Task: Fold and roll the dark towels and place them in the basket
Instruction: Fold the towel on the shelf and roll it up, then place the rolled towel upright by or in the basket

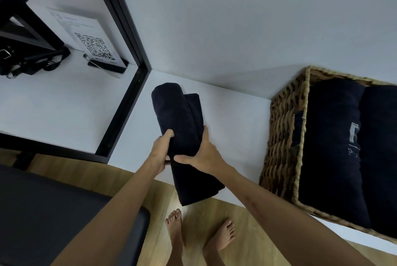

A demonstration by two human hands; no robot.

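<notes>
Both hands hold the rolled dark towel (178, 119) on the white worktop (236, 115): left hand (160, 149) and right hand (203, 154) each keep a curled grip around it; the wicker basket (281, 137) holds 2 rolled towels.

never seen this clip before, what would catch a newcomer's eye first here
First, the rolled dark towel in the middle of the white tabletop, gripped by the left hand and right hand, its near end hanging past the table edge. Next, the woven wicker basket on the right, already holding dark rolled towels. Far left, a printed QR-code sheet stands behind a black frame.
</notes>
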